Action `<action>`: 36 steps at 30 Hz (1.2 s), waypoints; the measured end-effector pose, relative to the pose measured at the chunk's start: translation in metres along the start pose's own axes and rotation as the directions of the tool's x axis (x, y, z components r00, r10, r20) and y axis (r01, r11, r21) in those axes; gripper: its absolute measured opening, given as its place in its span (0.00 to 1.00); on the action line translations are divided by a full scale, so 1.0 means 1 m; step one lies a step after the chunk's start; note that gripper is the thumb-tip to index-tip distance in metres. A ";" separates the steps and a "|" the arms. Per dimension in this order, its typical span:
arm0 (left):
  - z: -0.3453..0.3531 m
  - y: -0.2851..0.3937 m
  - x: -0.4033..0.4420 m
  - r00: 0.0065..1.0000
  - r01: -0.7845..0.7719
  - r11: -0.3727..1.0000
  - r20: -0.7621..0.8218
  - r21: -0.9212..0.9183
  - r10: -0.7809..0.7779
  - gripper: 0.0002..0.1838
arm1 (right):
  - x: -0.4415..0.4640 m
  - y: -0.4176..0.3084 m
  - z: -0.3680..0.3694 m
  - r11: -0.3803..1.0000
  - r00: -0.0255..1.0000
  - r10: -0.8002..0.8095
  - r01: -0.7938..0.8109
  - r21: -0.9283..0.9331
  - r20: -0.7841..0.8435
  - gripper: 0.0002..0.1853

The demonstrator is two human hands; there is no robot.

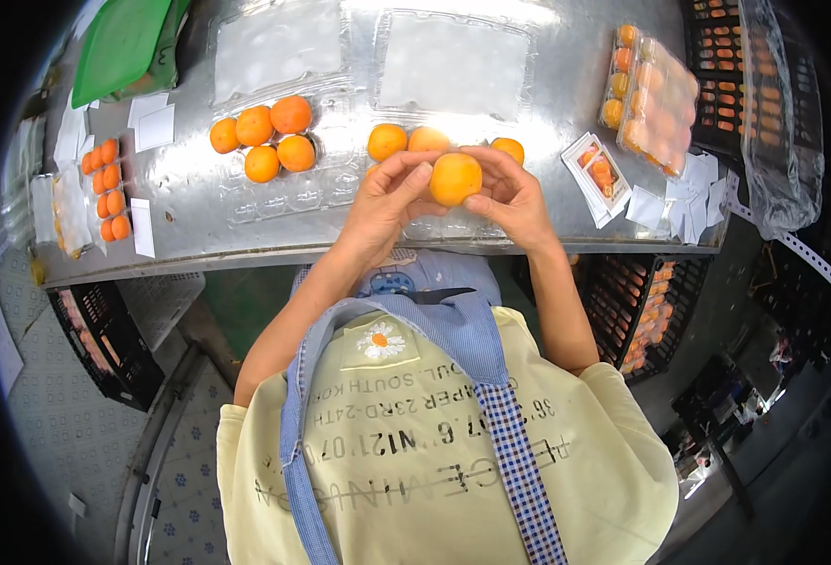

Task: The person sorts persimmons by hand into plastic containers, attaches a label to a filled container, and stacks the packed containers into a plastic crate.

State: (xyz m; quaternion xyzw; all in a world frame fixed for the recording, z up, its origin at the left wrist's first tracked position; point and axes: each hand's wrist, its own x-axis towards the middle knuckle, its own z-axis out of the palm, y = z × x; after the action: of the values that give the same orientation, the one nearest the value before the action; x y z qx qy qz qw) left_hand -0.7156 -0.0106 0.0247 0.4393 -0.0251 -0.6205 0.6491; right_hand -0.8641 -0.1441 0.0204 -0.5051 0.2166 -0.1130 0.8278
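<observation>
An orange fruit is held up between my two hands over the near edge of the metal table. My left hand has its thumb and fingers against the fruit's left side. My right hand grips it from the right, thumb at the lower edge. Behind my hands, more oranges sit in a clear plastic tray, partly hidden. To the left, another clear tray holds several oranges in its far part, with bare cups nearer me.
Clear packs of fruit stand at the right, beside printed cards and white papers. A green container is at the back left, a small fruit pack below it. Black crates flank the table underneath.
</observation>
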 end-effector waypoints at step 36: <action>0.003 -0.011 -0.002 0.951 -0.283 0.876 -0.004 0.391 0.309 0.26 | 0.009 -0.008 0.021 0.539 0.918 -0.385 0.305 -0.785 0.092 0.30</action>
State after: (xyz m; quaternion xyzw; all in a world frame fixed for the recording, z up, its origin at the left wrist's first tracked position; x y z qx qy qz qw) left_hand -0.7265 -0.0089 0.0209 0.5696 -0.1920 -0.4818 0.6376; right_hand -0.8461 -0.1346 0.0338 -0.8423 0.1775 -0.1905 0.4719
